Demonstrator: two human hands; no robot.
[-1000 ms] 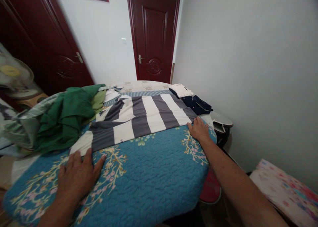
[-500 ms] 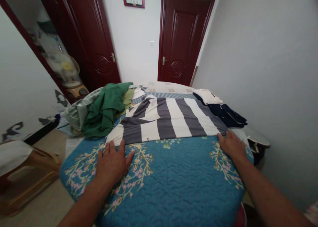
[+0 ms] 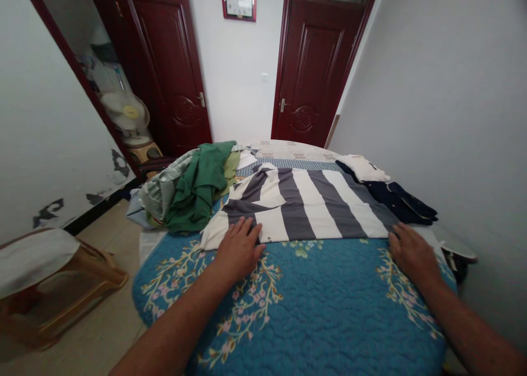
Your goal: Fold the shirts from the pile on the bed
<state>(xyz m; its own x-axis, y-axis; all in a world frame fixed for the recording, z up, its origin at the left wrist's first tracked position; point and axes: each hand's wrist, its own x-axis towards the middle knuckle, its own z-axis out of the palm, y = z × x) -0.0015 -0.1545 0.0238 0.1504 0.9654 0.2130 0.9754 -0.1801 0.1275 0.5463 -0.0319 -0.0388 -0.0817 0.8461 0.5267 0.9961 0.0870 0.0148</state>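
Note:
A grey-and-white striped garment (image 3: 304,206) lies spread flat on a blue floral quilt (image 3: 313,310) covering the bed. My left hand (image 3: 239,250) rests flat with fingers stretched out, its fingertips on the garment's near left hem. At the garment's near right corner my right hand (image 3: 414,252) lies flat too, fingers touching the edge of the cloth. Neither hand holds anything.
A heap of green and pale clothes (image 3: 189,186) sits on the bed's left side. A dark navy garment (image 3: 401,200) and a white one (image 3: 364,167) lie at the right. A wooden stool (image 3: 49,277), a fan (image 3: 127,112) and two dark red doors (image 3: 315,74) stand beyond.
My left hand has slid forward and right onto the striped garment's hem. The right hand stays at the right corner. The camera view has swung left.

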